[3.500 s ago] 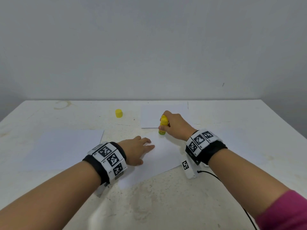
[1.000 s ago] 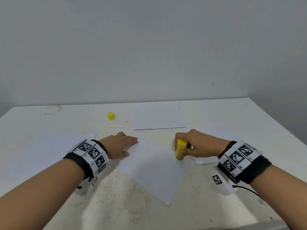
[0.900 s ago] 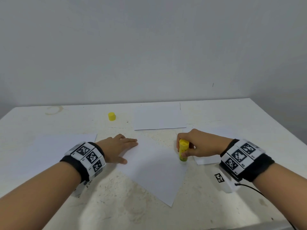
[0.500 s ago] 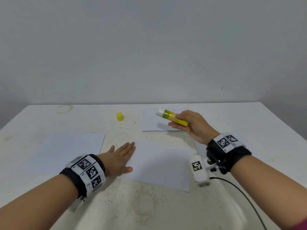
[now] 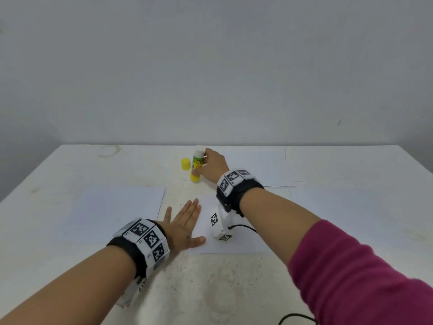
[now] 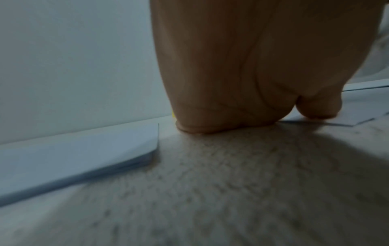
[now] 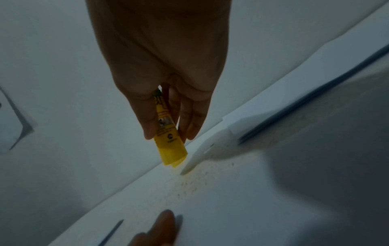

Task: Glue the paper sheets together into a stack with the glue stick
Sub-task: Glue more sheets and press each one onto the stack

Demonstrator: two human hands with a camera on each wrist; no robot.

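Observation:
My right hand grips the yellow glue stick upright, its base on the table and its white tip up, right beside the yellow cap. In the right wrist view the fingers and thumb pinch the glue stick. My left hand lies flat with straight fingers on the left edge of the middle paper sheet. A stack of sheets lies to the left, seen as a thick stack in the left wrist view. Another sheet lies at the back right.
The white table is speckled and stained, with a ring mark at the back left. A black cable runs off the near edge under my right arm. A grey wall stands just behind the table.
My right hand carried the glue stick from the middle sheet to the back, turned it tip up and stood it beside the cap. My left hand flattened on the sheet.

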